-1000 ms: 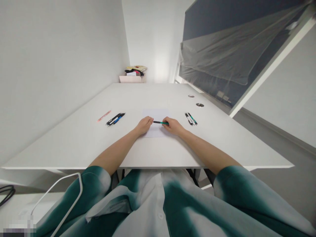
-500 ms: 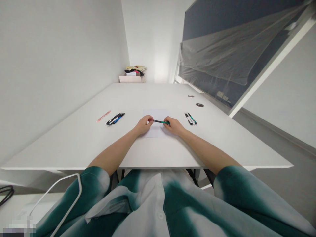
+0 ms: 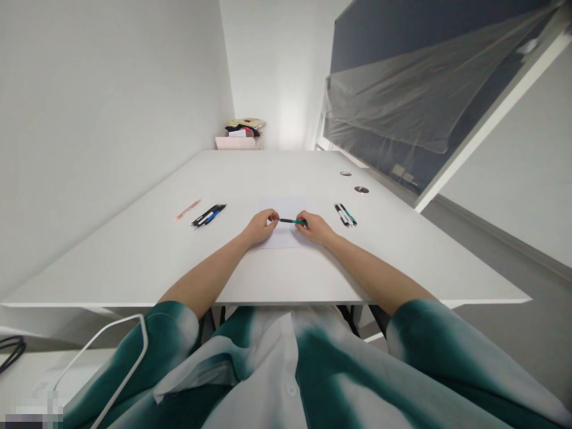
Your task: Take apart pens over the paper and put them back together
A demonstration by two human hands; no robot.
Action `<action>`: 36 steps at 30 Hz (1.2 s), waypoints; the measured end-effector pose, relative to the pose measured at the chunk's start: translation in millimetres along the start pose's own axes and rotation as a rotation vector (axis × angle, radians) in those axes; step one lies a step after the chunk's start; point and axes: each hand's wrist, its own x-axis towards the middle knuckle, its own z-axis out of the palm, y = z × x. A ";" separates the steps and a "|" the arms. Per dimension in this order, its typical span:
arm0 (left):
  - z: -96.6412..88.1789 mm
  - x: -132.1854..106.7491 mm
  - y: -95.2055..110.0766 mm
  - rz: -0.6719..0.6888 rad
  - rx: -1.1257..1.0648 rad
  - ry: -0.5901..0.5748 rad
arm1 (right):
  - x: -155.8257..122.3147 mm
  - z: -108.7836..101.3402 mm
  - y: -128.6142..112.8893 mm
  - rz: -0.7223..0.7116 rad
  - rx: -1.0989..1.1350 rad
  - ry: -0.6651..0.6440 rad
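A green pen with a dark grip section lies crosswise between my two hands, over a sheet of white paper. The fingers of my right hand are closed around its green end. At the dark end, my left hand pinches the tip between thumb and fingers. Both hands rest low over the paper, and the exact fingertip contact on the left is too small to make out.
Several black and blue pens lie to the left, with a pink pen-like stick beyond them. Two more pens lie to the right. Round metal table fittings sit farther right. A box stands at the white table's far end.
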 end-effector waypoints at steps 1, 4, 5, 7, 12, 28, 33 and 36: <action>-0.2 -0.2 0.3 0.001 0.009 -0.007 | -0.1 -0.1 -0.1 0.002 -0.003 -0.003; -0.4 1.1 0.1 -0.009 0.032 -0.023 | -0.3 -0.6 -0.5 0.008 -0.009 -0.009; -0.3 1.9 -0.4 -0.014 0.041 -0.026 | -0.4 -0.8 -0.6 0.009 -0.009 -0.010; 0.0 3.3 -1.7 -0.026 0.064 -0.033 | -0.6 -0.9 -0.7 0.009 -0.008 -0.014; 0.2 3.2 -3.1 -0.040 0.070 -0.041 | -1.3 -0.5 -0.5 0.005 -0.016 -0.021; -0.1 4.9 -3.5 -0.012 0.114 -0.025 | 0.6 -1.4 0.1 0.013 -0.026 -0.024; -0.9 4.6 -1.7 -0.044 0.075 -0.017 | 0.1 -2.5 -0.3 0.016 -0.028 -0.030; -2.3 3.4 1.9 -0.080 0.019 -0.050 | 0.0 -2.2 0.0 0.000 -0.026 -0.022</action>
